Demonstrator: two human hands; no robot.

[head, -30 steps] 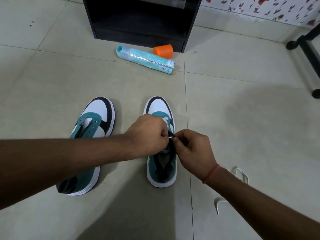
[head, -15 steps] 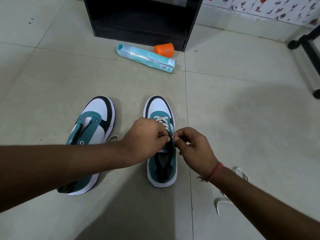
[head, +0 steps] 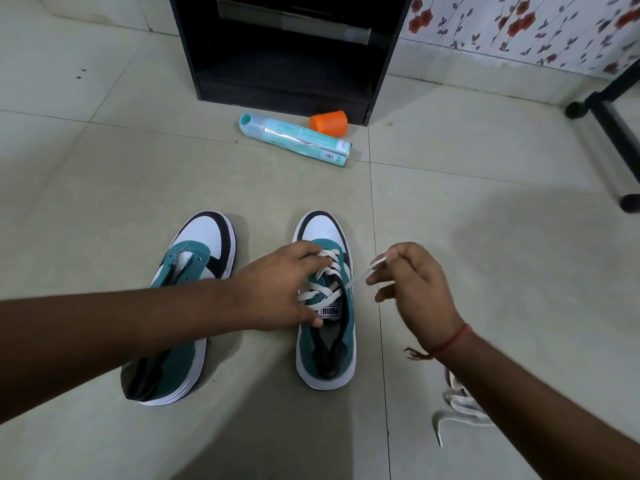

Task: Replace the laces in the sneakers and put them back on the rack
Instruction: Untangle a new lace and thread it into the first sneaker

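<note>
Down on the tiled floor [head: 104, 188], two teal, white and black sneakers sit side by side, toes pointing at the black rack [head: 287, 53], whose top is cut off by the frame. The left sneaker [head: 180, 306] is partly hidden under the left forearm and shows bare eyelets, no lace to be seen. The right sneaker [head: 327, 306] carries a white lace [head: 322, 282] crossed several times over the tongue. The left hand [head: 277, 289] rests on that shoe's near side, fingers spread loosely over the crossings, grip slack and holding nothing clearly. The right hand [head: 412, 285], just beside the shoe, has its grip pinched on one free end of the lace, drawn out taut from the top eyelets; motion blur smears the fingertips, so exactly which fingers pinch cannot be told. A red thread band [head: 450, 344] circles that wrist. Another loose white lace [head: 457, 407] lies on the floor, half hidden behind the right forearm. Near the rack lie one teal tube-shaped pack [head: 294, 138] and one orange cup [head: 329, 123] on its side. Floral wall covering [head: 519, 29] fills the upper right, and a black stand leg [head: 609, 123] runs off the edge.
</note>
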